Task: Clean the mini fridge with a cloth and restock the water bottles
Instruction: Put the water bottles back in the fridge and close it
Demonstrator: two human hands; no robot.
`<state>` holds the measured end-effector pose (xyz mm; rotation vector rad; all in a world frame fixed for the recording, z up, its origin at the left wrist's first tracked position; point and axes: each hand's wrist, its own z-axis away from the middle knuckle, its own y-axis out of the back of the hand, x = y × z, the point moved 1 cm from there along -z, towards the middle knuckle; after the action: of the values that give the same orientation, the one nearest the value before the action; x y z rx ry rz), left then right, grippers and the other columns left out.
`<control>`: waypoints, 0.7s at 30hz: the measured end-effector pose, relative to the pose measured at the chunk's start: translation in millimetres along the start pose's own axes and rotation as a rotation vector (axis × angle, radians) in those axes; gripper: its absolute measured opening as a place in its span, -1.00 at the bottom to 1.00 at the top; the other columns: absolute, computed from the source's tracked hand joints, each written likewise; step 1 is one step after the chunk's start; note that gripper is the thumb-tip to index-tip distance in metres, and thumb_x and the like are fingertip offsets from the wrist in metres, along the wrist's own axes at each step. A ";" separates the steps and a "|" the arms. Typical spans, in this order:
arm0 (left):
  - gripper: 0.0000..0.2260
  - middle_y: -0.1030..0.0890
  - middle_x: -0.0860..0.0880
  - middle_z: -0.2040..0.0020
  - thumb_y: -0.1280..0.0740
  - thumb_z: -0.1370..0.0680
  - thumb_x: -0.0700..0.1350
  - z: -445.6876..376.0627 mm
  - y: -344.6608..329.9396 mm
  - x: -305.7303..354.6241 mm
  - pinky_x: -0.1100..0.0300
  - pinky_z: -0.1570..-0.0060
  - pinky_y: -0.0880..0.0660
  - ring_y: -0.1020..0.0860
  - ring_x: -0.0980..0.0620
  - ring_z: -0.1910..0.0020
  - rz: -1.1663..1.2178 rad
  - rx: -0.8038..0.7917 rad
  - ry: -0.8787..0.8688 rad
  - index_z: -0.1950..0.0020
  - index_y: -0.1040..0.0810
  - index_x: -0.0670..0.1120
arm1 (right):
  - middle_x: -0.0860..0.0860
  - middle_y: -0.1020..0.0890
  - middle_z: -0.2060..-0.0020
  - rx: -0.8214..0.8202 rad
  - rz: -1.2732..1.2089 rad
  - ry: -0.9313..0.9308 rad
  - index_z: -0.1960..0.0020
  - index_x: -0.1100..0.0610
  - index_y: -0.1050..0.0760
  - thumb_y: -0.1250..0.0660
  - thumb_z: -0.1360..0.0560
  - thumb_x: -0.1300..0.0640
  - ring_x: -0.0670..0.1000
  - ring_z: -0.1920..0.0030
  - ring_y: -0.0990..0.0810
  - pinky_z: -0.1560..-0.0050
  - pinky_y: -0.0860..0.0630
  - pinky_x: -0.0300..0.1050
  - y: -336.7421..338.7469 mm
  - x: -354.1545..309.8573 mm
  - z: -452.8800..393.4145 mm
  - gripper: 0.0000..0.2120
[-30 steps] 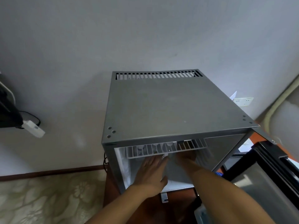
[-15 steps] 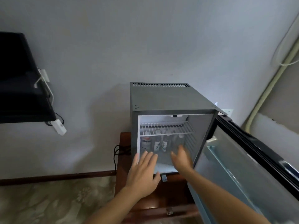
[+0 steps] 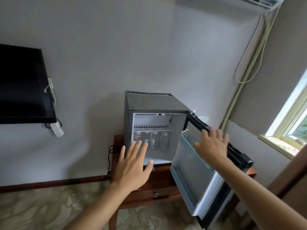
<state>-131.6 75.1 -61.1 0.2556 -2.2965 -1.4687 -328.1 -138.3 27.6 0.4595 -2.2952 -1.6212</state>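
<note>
The mini fridge (image 3: pixel 154 103) stands open on a wooden table (image 3: pixel 159 180) — four water bottles (image 3: pixel 150 140) under its wire shelf (image 3: pixel 153 127), labels too blurred to read. The left hand (image 3: pixel 132 165), fingers spread, hovers before them; the right hand (image 3: pixel 212 145), also spread, is at the door (image 3: pixel 194 176).

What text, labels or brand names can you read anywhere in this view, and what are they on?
No text here is clear enough to quote.
Bottles under the wire shelf in the mini fridge: labels show red, white and dark patches, print too small and blurred to read.
Fridge door: no lettering visible on the inner side.
Television: dark screen, no visible logo.
Wall socket: no markings legible.
</note>
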 end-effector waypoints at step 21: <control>-0.49 -0.15 0.20 -0.64 0.11 -0.69 0.26 -72.6 -1.8 145.0 -0.03 -0.59 -0.11 -0.08 0.08 -0.63 0.265 -0.092 -0.003 -0.64 -0.13 0.20 | 0.13 -0.42 -0.44 -0.188 -0.317 0.823 -0.43 0.06 -0.40 -0.04 -0.67 -0.12 0.29 -0.45 -0.29 -0.32 -0.38 0.33 -30.7 27.6 -25.9 -0.56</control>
<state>-231.8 -38.0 -2.2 -0.0752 -2.1606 -1.4327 -339.6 -181.6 8.5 1.2187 -1.4930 -1.3763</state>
